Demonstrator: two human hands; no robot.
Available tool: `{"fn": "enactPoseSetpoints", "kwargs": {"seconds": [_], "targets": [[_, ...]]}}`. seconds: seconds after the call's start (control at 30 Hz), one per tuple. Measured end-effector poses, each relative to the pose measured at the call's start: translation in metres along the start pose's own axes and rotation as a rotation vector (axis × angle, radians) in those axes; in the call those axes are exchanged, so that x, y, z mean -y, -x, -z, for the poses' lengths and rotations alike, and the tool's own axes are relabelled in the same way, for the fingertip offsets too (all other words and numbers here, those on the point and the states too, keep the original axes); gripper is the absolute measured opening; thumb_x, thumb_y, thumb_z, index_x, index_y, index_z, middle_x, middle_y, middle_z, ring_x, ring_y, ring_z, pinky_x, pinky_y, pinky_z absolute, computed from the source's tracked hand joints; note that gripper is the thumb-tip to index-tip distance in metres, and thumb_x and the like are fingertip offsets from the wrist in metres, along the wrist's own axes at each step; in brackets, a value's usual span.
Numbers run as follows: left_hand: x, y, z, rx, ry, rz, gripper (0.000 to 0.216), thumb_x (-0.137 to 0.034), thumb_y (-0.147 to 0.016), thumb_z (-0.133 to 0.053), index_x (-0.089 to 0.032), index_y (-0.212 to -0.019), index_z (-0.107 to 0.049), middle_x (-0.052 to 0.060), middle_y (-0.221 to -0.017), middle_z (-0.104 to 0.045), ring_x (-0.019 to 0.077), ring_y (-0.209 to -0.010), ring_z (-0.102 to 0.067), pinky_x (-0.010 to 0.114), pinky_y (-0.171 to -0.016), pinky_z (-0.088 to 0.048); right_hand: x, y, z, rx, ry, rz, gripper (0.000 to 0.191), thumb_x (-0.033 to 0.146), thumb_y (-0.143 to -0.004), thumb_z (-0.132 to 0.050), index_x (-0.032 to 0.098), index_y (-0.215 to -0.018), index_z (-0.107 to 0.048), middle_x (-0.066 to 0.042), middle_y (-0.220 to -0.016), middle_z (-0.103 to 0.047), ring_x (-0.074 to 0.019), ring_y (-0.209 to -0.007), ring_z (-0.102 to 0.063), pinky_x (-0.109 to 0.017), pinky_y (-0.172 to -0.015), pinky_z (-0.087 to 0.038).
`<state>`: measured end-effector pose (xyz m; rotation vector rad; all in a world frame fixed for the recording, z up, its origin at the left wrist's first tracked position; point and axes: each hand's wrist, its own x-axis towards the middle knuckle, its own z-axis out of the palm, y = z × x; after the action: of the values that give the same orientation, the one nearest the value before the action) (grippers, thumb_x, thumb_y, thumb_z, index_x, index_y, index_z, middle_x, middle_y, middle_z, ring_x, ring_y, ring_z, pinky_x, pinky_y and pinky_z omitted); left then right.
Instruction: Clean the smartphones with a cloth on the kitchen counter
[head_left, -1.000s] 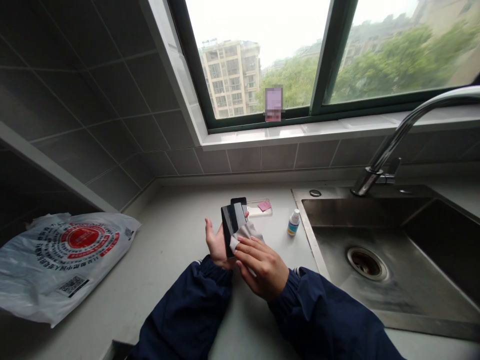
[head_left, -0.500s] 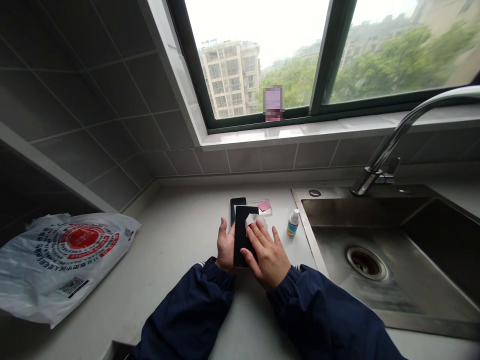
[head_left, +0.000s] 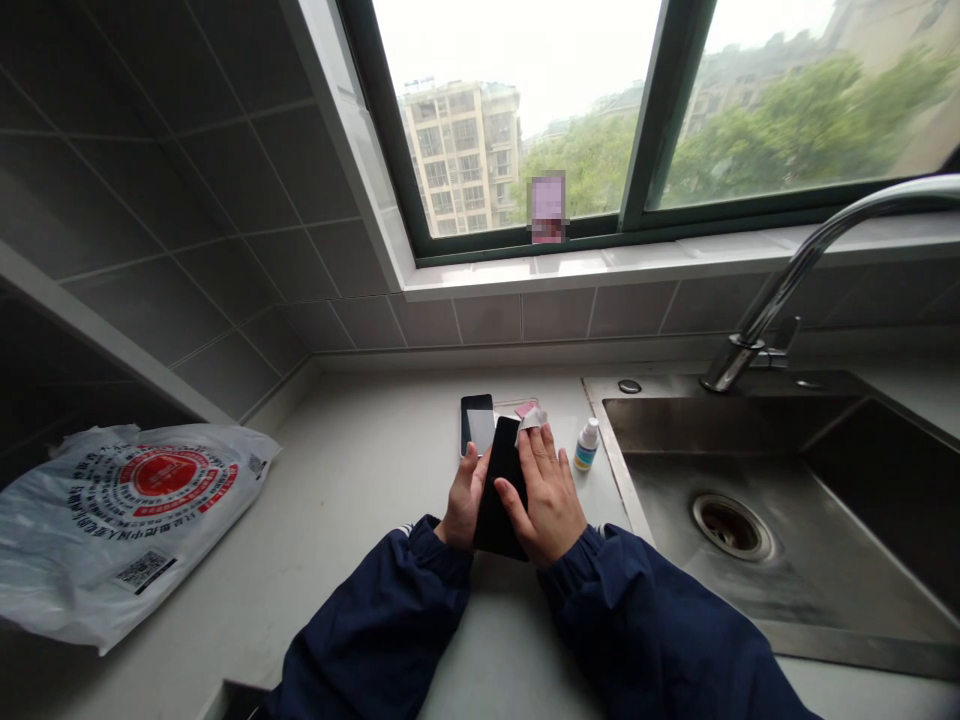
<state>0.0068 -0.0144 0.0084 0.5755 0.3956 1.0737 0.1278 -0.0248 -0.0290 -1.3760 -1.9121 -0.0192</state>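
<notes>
My left hand (head_left: 461, 508) grips a black smartphone (head_left: 498, 512) by its left side, with the dark face up and the phone tilted a little to the right. Over its upper right edge, my right hand (head_left: 553, 505) presses a white wipe (head_left: 533, 418) with its fingertips. The right thumb lies on the dark face. Behind the held phone, a second phone (head_left: 476, 422) rests on the counter, its lower part covered. A pink square (head_left: 525, 409) lies beside it on a clear item, mostly hidden by my hand. Right of my right hand stands a small white spray bottle (head_left: 587, 444).
A steel sink (head_left: 626, 490) with a chrome faucet (head_left: 772, 290) is on the right. On the left of the white counter (head_left: 352, 480) lies a printed plastic bag (head_left: 150, 530). A window and its sill (head_left: 480, 278) are at the back.
The held phone has tilted clockwise and moved slightly right and toward me. The wipe has slid from the phone's face up to its upper right edge. More of the second phone shows.
</notes>
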Motion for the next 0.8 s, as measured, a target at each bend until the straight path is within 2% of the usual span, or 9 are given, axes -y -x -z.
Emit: {"fn": "enactPoseSetpoints", "kwargs": {"seconds": [0.13, 0.3, 0.43, 0.6, 0.7, 0.8], "targets": [[0.001, -0.001, 0.002, 0.03, -0.008, -0.005, 0.069, -0.06, -0.095, -0.037, -0.013, -0.146, -0.044, 0.017, -0.142, -0.055, 0.034, -0.14, -0.041, 0.048, -0.12, -0.021, 0.0, 0.0, 0.0, 0.001, -0.005, -0.013, 0.069, 0.042, -0.1, -0.04, 0.01, -0.157, -0.017, -0.019, -0.16, -0.025, -0.0341, -0.15, -0.016, -0.062, -0.113, -0.03], [0.001, -0.001, 0.002, 0.004, -0.008, -0.03, 0.067, -0.059, -0.096, -0.036, -0.014, -0.143, -0.047, 0.016, -0.14, -0.056, 0.0328, -0.138, -0.044, 0.047, -0.119, -0.023, 0.003, 0.001, 0.001, 0.05, -0.01, 0.018, 0.064, 0.04, -0.1, -0.039, 0.009, -0.154, -0.027, -0.019, -0.158, -0.028, -0.0341, -0.15, -0.018, -0.064, -0.112, -0.03], [-0.003, -0.002, 0.002, -0.044, 0.004, -0.08, 0.068, -0.061, -0.095, -0.036, -0.012, -0.14, -0.05, 0.017, -0.135, -0.06, 0.033, -0.133, -0.049, 0.047, -0.117, -0.028, 0.01, 0.003, 0.006, 0.142, -0.033, 0.121, 0.059, 0.037, -0.098, -0.043, 0.008, -0.15, -0.037, -0.018, -0.156, -0.035, -0.0348, -0.148, -0.023, -0.065, -0.112, -0.03], [-0.011, -0.001, 0.002, -0.153, -0.001, -0.105, 0.074, -0.069, -0.089, -0.04, -0.015, -0.138, -0.052, 0.017, -0.125, -0.066, 0.0354, -0.118, -0.061, 0.053, -0.107, -0.04, 0.022, 0.006, 0.014, 0.2, -0.112, 0.28, 0.051, 0.032, -0.096, -0.049, 0.009, -0.142, -0.048, -0.017, -0.148, -0.048, -0.0332, -0.145, -0.032, -0.062, -0.116, -0.023], [-0.017, -0.001, 0.006, -0.219, -0.042, -0.1, 0.081, -0.074, -0.086, -0.04, -0.01, -0.135, -0.055, 0.02, -0.12, -0.067, 0.0373, -0.109, -0.065, 0.054, -0.098, -0.047, 0.026, 0.009, 0.013, 0.185, -0.185, 0.349, 0.046, 0.029, -0.095, -0.052, 0.011, -0.137, -0.053, -0.015, -0.141, -0.056, -0.0315, -0.143, -0.037, -0.059, -0.118, -0.022], [-0.023, -0.002, 0.011, -0.272, -0.065, -0.075, 0.091, -0.079, -0.082, -0.038, -0.006, -0.133, -0.056, 0.022, -0.117, -0.068, 0.0391, -0.105, -0.065, 0.053, -0.092, -0.05, 0.026, 0.011, 0.008, 0.117, -0.259, 0.423, 0.035, 0.02, -0.096, -0.05, 0.016, -0.129, -0.059, -0.01, -0.131, -0.065, -0.0257, -0.138, -0.046, -0.05, -0.119, -0.026]]}}
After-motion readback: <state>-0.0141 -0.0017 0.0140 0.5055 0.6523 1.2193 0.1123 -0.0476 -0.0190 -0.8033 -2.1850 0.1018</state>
